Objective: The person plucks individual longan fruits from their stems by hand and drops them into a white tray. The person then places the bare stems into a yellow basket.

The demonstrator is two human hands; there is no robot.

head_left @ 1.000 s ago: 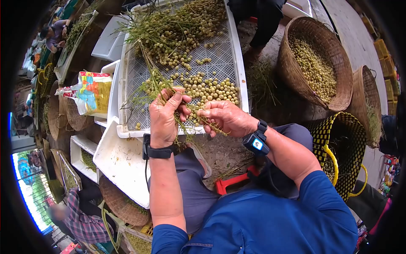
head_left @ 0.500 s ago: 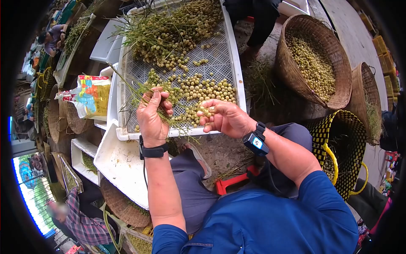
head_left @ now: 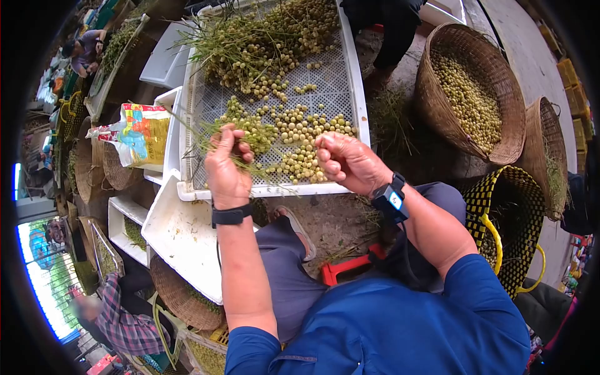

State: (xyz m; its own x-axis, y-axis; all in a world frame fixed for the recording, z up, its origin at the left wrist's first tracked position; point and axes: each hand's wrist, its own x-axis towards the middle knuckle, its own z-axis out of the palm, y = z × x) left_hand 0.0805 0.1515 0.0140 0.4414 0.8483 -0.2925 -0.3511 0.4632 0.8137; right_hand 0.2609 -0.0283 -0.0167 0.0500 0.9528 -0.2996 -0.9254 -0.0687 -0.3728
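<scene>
My left hand (head_left: 227,170) is closed around a bunch of thin green stems with small round fruits (head_left: 255,132), held over the near part of a white perforated tray (head_left: 359,103). To its right, my right hand (head_left: 351,161) hovers above the tray's near right corner with fingers curled in; whatever they hold, if anything, is hidden. Loose yellow-green round fruits (head_left: 306,128) lie on the mesh between and beyond my hands. A large heap of fruit still on its stems (head_left: 262,53) fills the far end of the tray.
At the right stand a wicker basket (head_left: 431,94) of loose fruit and a black-and-yellow woven basket (head_left: 534,194). White foam boxes (head_left: 181,231) and a printed bag (head_left: 147,134) are at the left. A red stool (head_left: 350,265) is under me. Other people (head_left: 128,325) sit nearby.
My right hand has moved right and a little up, away from my left hand, and its fingers have curled further in. Fruits seen at its fingertips before no longer show there.
</scene>
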